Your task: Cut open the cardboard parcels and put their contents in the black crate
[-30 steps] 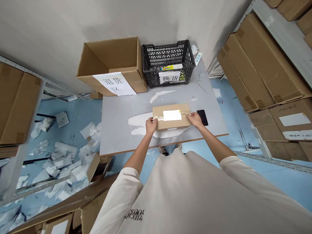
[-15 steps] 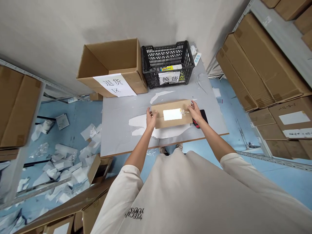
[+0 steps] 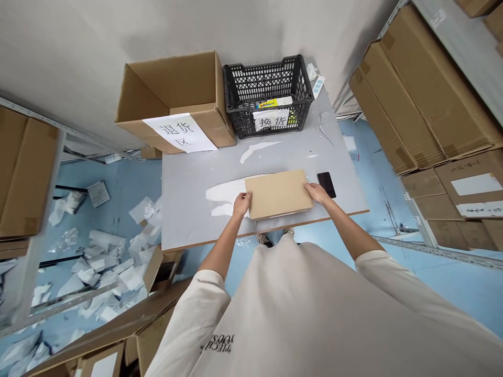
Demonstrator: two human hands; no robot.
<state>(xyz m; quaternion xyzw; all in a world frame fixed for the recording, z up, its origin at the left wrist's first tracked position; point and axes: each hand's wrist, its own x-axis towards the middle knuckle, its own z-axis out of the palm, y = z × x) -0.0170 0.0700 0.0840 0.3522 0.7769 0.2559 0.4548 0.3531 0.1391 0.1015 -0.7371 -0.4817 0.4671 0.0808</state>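
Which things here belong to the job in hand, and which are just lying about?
Job in hand:
flat cardboard parcel
left hand at its near left edge
right hand at its right edge

Lying about:
black phone on the table
black plastic crate
open cardboard box
white packaging scraps on the floor

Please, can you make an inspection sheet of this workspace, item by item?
Surface: grey table with white peeled patches.
Job's things: plain brown cardboard carton lying flat; black phone just beyond the right hand.
Clutter: black plastic crate and open cardboard box at the table's far edge.
Hands: left hand and right hand at the carton's opposite edges.
Cables: nothing seen on the table.
Surroundings: shelved cartons; white packaging litter on blue floor.
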